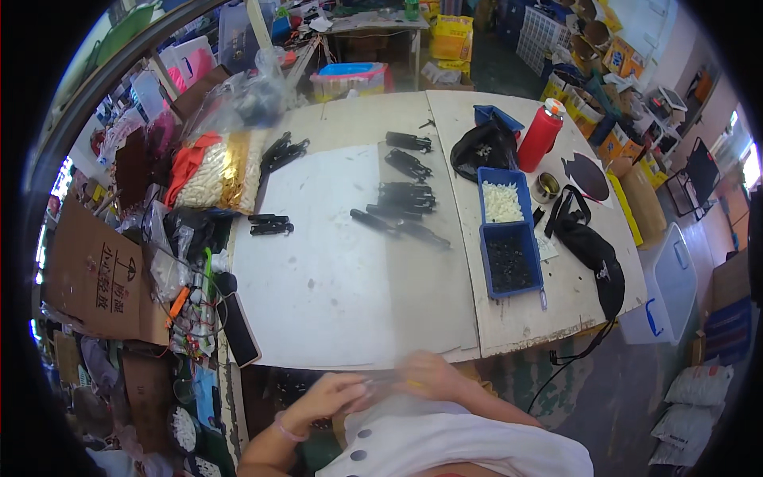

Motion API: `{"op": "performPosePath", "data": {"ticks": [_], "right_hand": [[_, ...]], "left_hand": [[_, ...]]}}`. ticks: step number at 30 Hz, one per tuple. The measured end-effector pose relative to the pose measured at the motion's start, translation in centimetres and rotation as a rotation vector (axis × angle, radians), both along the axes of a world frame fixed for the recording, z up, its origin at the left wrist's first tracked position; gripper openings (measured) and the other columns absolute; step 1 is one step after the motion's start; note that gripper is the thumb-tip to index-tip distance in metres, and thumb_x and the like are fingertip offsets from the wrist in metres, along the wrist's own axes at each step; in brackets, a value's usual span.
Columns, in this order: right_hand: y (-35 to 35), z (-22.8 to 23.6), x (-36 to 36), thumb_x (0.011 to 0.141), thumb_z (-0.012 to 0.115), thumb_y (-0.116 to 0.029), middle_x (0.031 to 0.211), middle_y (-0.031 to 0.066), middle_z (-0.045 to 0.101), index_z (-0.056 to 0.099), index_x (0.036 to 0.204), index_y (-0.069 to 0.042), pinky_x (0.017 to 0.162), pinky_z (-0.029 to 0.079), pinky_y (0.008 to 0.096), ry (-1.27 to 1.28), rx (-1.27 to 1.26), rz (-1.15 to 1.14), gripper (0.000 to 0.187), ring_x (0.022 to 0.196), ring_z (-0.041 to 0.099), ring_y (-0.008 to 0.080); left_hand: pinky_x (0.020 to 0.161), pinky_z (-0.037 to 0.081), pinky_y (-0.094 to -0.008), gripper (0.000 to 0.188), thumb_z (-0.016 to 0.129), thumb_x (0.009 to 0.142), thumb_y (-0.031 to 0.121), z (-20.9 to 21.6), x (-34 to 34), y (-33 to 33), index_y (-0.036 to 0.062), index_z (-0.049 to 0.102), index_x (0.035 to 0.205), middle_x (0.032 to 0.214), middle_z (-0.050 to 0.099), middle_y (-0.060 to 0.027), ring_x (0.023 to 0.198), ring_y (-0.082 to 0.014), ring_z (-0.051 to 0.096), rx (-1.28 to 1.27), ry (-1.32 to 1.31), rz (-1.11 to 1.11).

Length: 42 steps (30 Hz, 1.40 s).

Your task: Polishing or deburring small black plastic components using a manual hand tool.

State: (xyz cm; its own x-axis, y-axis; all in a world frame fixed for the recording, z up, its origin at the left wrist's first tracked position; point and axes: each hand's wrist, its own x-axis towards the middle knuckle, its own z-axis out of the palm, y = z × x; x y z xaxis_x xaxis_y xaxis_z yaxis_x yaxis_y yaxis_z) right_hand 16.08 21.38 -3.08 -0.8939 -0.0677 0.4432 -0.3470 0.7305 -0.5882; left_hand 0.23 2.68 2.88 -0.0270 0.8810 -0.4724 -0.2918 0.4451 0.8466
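Note:
Both hands are close together in front of my body, just off the table's near edge. My left hand [338, 395] is closed, its fingers pinched around a small dark thing that blur keeps me from naming. My right hand [429, 377] is curled into a fist beside it, smeared by motion, with a bit of yellow showing under the fingers. Across the white sheet [318, 270] lie black elongated parts: a row of several [407, 197] at the middle right, a bundle [284, 153] at the far left, and a small group [271, 225] at the left edge.
At right, one blue bin [509, 258] holds small black pieces and another [502, 200] white pieces. Behind them stand a red bottle [541, 135] and a black bag [483, 149]. A black pouch [592, 253] lies farther right. At left are a phone [238, 330] and a sack of white pieces [214, 175].

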Motion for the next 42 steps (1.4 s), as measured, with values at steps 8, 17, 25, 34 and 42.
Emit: {"op": "performPosePath", "data": {"ticks": [8, 17, 25, 34, 42], "right_hand": [[1.7, 1.6, -0.7, 0.075, 0.065, -0.012, 0.093, 0.0123, 0.062, 0.063, 0.083, -0.002, 0.076, 0.047, 0.0352, -0.028, -0.240, -0.386, 0.014, 0.088, 0.059, 0.0279], [1.8, 3.8, -0.5, 0.074, 0.066, -0.007, 0.089, 0.0125, 0.062, 0.062, 0.076, 0.002, 0.072, 0.047, 0.0320, 0.052, -0.250, -0.456, 0.011, 0.082, 0.058, 0.0265], [3.8, 1.6, 1.3, 0.076, 0.065, -0.009, 0.089, 0.0130, 0.063, 0.064, 0.078, 0.002, 0.072, 0.046, 0.0312, -0.001, -0.396, -0.694, 0.011, 0.082, 0.059, 0.0256], [4.6, 0.5, -2.6, 0.082, 0.059, -0.019, 0.098, 0.0149, 0.060, 0.062, 0.093, 0.000, 0.081, 0.044, 0.0366, -0.088, -0.299, -0.806, 0.022, 0.093, 0.056, 0.0309], [3.8, 1.7, -2.9, 0.083, 0.058, -0.018, 0.091, 0.0157, 0.059, 0.061, 0.091, 0.001, 0.074, 0.045, 0.0387, -0.006, -0.315, -0.747, 0.021, 0.086, 0.055, 0.0328]], "left_hand": [[0.091, 0.042, -0.0315, 0.046, 0.055, 0.088, 0.031, -3.8, -5.9, -3.8, 0.0025, 0.048, 0.124, 0.114, 0.059, -0.0125, 0.106, -0.0171, 0.054, -0.018, 0.403, -0.291], [0.094, 0.037, -0.0422, 0.028, 0.053, 0.081, 0.009, -5.4, -11.4, 21.3, 0.0016, 0.055, 0.108, 0.112, 0.056, -0.0163, 0.109, -0.0331, 0.049, 0.706, 1.664, 0.162], [0.086, 0.036, -0.0402, 0.025, 0.063, 0.074, 0.016, -7.2, -8.4, 18.0, 0.0058, 0.058, 0.096, 0.094, 0.055, -0.0061, 0.093, -0.0230, 0.049, 0.391, 1.885, 0.091], [0.067, 0.048, -0.0369, 0.026, 0.061, 0.077, 0.011, -4.7, -3.1, 14.8, 0.0028, 0.058, 0.102, 0.083, 0.060, -0.0141, 0.076, -0.0303, 0.059, 0.483, 1.289, 0.327], [0.057, 0.045, -0.0355, 0.025, 0.062, 0.074, 0.008, -2.9, -1.6, 14.2, 0.0051, 0.061, 0.099, 0.074, 0.057, -0.0103, 0.063, -0.0274, 0.054, 0.599, 1.445, 0.477]]}}
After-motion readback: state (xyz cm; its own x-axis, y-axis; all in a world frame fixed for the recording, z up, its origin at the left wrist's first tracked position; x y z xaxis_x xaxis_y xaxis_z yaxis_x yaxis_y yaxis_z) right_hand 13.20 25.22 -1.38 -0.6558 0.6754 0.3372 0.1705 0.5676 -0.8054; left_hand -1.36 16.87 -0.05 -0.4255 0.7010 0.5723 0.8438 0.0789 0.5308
